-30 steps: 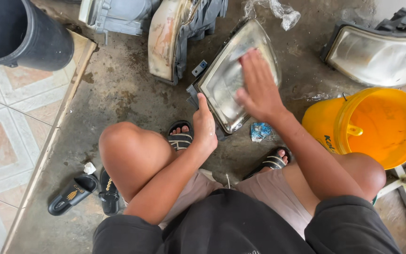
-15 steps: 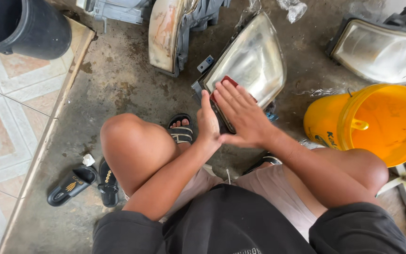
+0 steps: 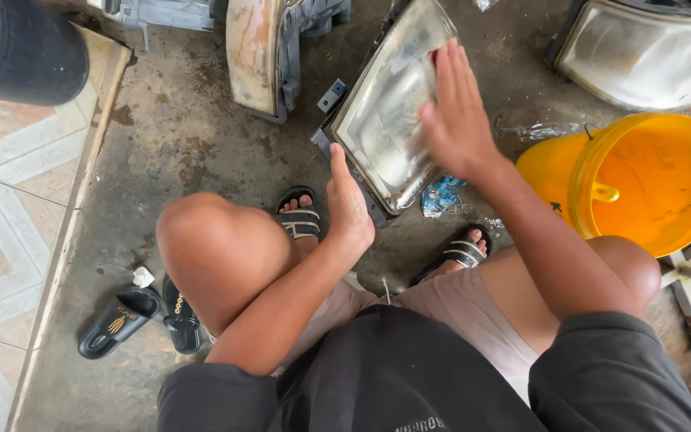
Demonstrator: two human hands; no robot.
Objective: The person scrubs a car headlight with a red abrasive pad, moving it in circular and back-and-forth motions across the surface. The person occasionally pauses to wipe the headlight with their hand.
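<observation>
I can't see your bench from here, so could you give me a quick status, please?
Left hand steadies headlight at lower edge. Right hand flat on lens. Yellow bucket beside right arm, apart.

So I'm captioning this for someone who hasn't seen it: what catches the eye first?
A cloudy headlight propped on the concrete floor, centre top, with the right hand flat on its lens and the left hand against its lower edge. Next, the bright yellow bucket at right, lying on its side.
</observation>
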